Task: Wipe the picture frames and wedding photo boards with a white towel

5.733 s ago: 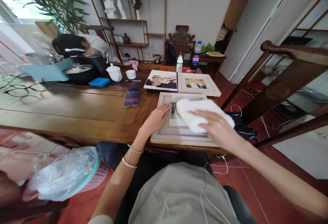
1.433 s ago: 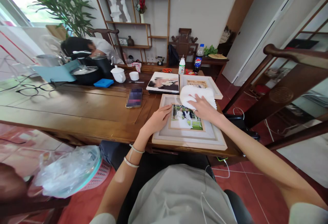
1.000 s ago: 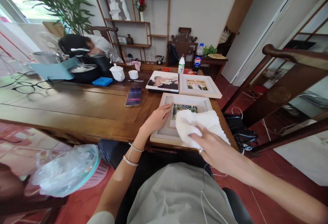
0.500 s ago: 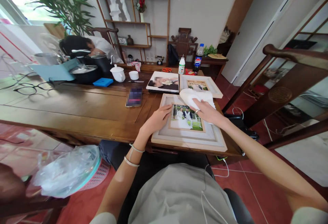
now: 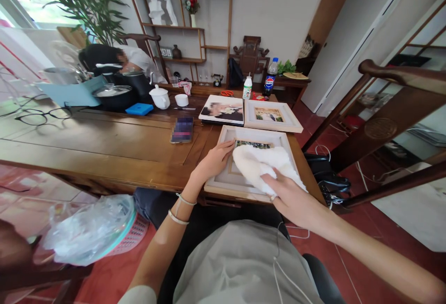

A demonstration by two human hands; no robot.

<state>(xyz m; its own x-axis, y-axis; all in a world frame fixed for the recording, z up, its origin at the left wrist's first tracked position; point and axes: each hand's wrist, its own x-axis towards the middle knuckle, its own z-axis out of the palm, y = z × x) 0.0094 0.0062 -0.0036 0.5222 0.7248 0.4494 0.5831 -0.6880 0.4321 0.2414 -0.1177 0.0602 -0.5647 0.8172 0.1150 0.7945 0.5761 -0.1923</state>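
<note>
A bottle (image 5: 271,77) bearing the Pepsi emblem stands near the far right corner of the table (image 5: 104,141). The picture frame (image 5: 222,185) lies by the near right corner, the left hand (image 5: 214,159) resting extended fingers on its left side; the right hand (image 5: 291,197) grips a white cloth (image 5: 256,164) partly covering the photograph (image 5: 253,144).

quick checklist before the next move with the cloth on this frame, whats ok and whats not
1. Left hand on the near frame: ok, fingers rest on its left side.
2. White cloth in the right hand: ok.
3. Photo fully in view: not ok, the cloth covers most of it.
4. Frame's near right corner on the table: cannot tell, hidden by cloth and hand.
5. Cola bottle apart from both hands: ok, upright farther back.
</note>
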